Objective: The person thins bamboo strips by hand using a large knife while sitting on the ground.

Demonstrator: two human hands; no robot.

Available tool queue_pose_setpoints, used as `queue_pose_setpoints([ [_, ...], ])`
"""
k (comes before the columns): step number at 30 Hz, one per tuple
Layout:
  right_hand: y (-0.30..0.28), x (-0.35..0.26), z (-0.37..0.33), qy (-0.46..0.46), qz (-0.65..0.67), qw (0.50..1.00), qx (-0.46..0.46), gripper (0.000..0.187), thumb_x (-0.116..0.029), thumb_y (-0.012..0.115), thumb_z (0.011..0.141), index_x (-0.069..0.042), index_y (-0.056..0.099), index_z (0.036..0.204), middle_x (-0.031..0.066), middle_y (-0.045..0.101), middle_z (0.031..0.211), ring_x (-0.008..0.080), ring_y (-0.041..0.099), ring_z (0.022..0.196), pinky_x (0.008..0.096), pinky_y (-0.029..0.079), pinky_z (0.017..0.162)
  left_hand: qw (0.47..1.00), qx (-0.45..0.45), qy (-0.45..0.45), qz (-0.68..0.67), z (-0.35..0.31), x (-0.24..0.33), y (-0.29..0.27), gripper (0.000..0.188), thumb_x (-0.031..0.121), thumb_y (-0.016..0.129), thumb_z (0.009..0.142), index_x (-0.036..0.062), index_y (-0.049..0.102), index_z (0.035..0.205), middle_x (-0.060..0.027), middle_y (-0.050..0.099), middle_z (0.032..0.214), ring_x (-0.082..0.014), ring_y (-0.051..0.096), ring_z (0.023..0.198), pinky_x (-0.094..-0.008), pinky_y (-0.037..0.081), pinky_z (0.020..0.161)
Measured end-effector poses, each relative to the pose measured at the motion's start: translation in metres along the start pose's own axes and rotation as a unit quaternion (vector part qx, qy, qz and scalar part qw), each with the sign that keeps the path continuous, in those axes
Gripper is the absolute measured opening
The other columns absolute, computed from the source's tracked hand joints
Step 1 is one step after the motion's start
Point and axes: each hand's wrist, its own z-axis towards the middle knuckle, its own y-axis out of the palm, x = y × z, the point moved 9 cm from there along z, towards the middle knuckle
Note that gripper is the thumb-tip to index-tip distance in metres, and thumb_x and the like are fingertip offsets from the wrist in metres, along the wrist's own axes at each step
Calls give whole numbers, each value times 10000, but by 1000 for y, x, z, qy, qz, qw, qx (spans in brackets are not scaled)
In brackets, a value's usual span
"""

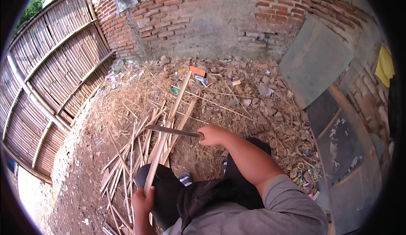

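My right hand [211, 135] is closed round the handle of a long machete [175, 131], whose dark blade points left. The blade lies across a pale bamboo strip [160, 146], appearing to touch it; I cannot tell whether it cuts in. My left hand [143, 199] grips the strip's near end beside my left knee, and the strip slants up and away from me. Several more split bamboo strips [122, 171] are strewn on the ground to the left of my legs. Another strip [182, 121] lies just beyond the blade.
A bamboo fence [55, 74] stands at left, a brick wall [203, 23] at the back. Grey boards [317, 61] and a dark framed panel [342, 137] lean at right. Rubble [270, 108], dry straw [122, 95] and litter such as an orange piece [197, 71] cover the ground.
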Motion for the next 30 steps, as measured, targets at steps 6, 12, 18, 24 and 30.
queue_pose_setpoints([
  [6,22,-23,-2,-19,-74,992,-98,233,-227,722,746,-115,704,949,139,702,871,343,688,866,483,528,751,1000,-1,4,-3,0,3,-3,557,485,753,856,-11,556,697,-222,589,621,-427,616,606,-510,453,576],
  [12,-10,27,6,71,-5,997,36,345,-312,752,798,-66,682,1029,135,704,797,308,708,810,452,542,726,1000,1,3,-3,1,1,1,556,484,757,851,-9,555,692,-227,596,628,-436,621,618,-511,462,580],
  [18,3,15,3,53,3,999,11,401,-311,724,779,-73,691,1099,193,702,939,370,680,932,482,537,817,1000,3,15,4,0,1,1,551,480,759,850,-5,555,688,-223,597,623,-438,619,607,-514,465,575],
  [24,20,-5,5,-42,-46,997,-36,307,-259,716,758,-83,690,1008,176,691,866,369,680,865,481,534,770,1000,13,14,-10,-1,5,-4,552,483,766,845,-4,557,691,-214,593,615,-426,619,600,-509,460,570],
  [30,14,-21,0,-37,-50,996,-64,224,-237,735,747,-87,682,905,158,675,776,358,680,790,474,526,703,1000,6,11,-1,-2,3,-2,555,472,774,845,-3,536,682,-205,577,601,-413,602,576,-501,440,552],
])
